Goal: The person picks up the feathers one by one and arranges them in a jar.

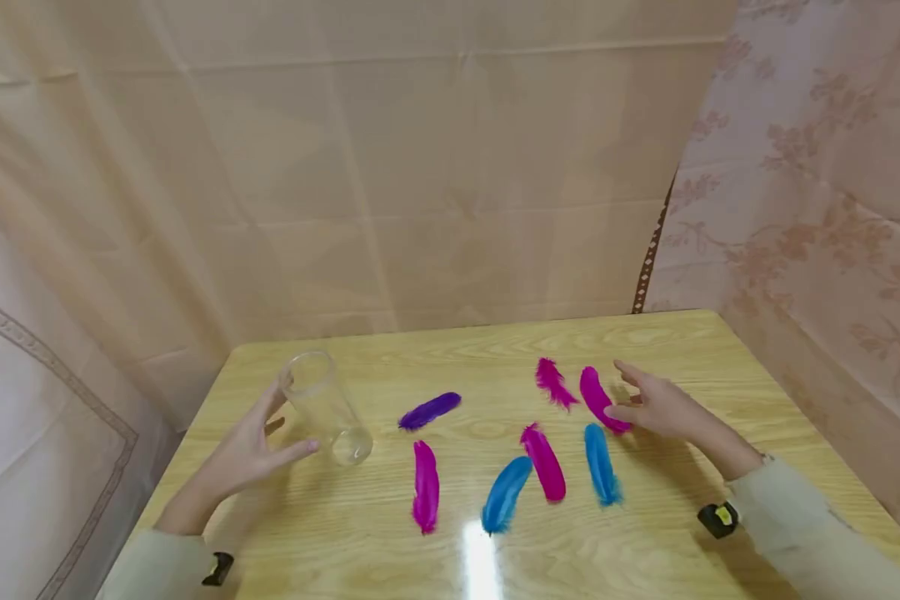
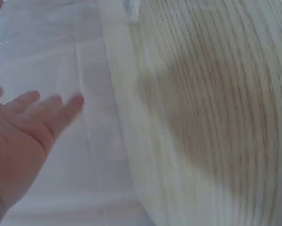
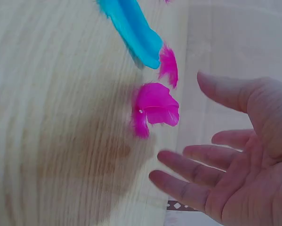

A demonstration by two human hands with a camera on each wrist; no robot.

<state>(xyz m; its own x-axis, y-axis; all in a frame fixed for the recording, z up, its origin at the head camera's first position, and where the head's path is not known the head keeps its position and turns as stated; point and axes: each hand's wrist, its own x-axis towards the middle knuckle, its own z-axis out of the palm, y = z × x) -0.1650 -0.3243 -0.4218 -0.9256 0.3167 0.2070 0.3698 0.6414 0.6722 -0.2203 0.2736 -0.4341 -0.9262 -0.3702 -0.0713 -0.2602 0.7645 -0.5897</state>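
A tall clear glass cylinder (image 1: 332, 412) stands on the left of the table, and its base edge (image 2: 132, 10) shows at the top of the left wrist view. Beside it, my left hand (image 1: 242, 450) has thumb and fingers spread; whether they touch the glass I cannot tell. Over on the right, my right hand (image 1: 663, 407) hovers with extended fingers by a curved magenta feather (image 1: 597, 393). In the right wrist view the palm (image 3: 253, 183) holds nothing, and that feather (image 3: 157, 101) lies just beyond the fingertips. A blue feather (image 1: 602, 467) lies nearer the front.
Left of my right hand are a ruffled magenta feather (image 1: 553, 382), another magenta one (image 1: 544, 467) and a blue feather (image 1: 507, 498). Closer to the glass lie a purple feather (image 1: 430, 411) and a magenta feather (image 1: 425, 487). Curtains (image 1: 450, 183) hang behind the wooden table (image 1: 360, 550).
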